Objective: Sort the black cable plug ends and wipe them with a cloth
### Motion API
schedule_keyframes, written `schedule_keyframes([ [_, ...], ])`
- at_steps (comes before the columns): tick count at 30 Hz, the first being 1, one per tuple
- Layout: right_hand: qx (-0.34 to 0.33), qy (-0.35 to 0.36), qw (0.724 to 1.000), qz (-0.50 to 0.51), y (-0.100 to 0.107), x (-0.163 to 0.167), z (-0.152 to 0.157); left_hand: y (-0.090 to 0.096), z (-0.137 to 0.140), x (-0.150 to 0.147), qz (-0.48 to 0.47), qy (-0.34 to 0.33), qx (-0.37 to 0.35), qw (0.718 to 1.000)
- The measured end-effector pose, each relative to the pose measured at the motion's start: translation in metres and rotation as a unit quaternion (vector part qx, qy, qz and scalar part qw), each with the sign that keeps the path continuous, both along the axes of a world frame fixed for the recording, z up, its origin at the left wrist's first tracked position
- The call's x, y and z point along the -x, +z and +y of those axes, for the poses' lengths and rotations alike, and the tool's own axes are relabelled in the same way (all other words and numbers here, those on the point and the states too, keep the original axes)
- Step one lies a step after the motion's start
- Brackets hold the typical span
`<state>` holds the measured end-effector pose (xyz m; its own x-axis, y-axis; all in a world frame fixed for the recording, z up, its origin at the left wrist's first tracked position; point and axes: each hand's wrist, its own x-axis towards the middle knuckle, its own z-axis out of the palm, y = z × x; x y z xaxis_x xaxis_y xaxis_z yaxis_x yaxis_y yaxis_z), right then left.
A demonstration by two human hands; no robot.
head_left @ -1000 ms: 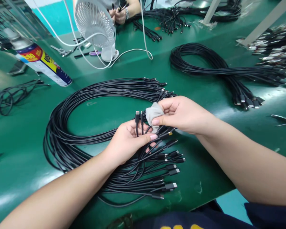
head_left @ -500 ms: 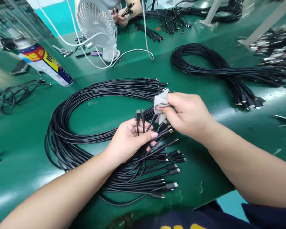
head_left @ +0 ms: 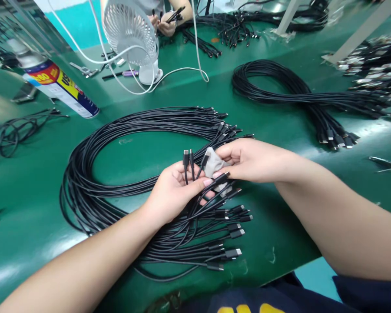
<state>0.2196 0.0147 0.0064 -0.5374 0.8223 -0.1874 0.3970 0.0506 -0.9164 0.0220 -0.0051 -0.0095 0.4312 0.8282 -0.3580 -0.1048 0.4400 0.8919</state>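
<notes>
Several black USB cables (head_left: 186, 167) are gripped near their plugs by my left hand (head_left: 179, 189), thumb across them. Some plugs stick up behind the fingers, and others point right. My right hand (head_left: 247, 161) pinches a crumpled grey-white cloth (head_left: 212, 163) right beside those plugs. The cloth partly covers the cable ends, so I cannot tell which plug it touches. Under my left hand lies a big looped bundle of black cables (head_left: 81, 174), its plug ends fanned out to the right along the near side and at the upper right.
Across the green table (head_left: 280, 252) stand a small white fan (head_left: 130, 32) with a white cord and a spray can (head_left: 61, 84). Another cable coil (head_left: 270, 82) lies at right, near tweezers (head_left: 386, 164). A co-worker's hands (head_left: 166, 24) hold cables at the back.
My right hand with the cloth has moved down and closer to my left fingers, uncovering plugs behind it. My left hand keeps its hold on the cables.
</notes>
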Motion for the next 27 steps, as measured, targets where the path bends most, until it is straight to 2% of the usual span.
schedule_keyframes([
  [5,-0.005,-0.026,0.999,0.025,0.000,0.006,0.001,-0.001,0.002,0.000,-0.015,-0.011,0.004,1.000],
  [9,0.031,0.010,0.997,0.069,0.005,0.006,0.001,-0.001,0.002,0.000,-0.032,-0.017,-0.001,0.999],
  [13,0.065,0.011,0.994,0.083,-0.001,0.005,0.000,-0.002,0.001,0.000,-0.025,-0.021,-0.001,0.999],
  [16,0.088,-0.002,0.989,0.115,-0.006,0.007,-0.001,-0.002,0.002,0.001,-0.026,-0.025,-0.005,0.999],
  [20,0.095,-0.031,0.985,0.142,-0.002,0.010,0.000,0.000,0.005,0.001,-0.020,-0.013,0.007,1.000],
  [27,0.089,-0.088,0.984,0.126,0.001,0.006,0.004,0.003,0.006,0.001,-0.030,-0.007,0.033,0.999],
])
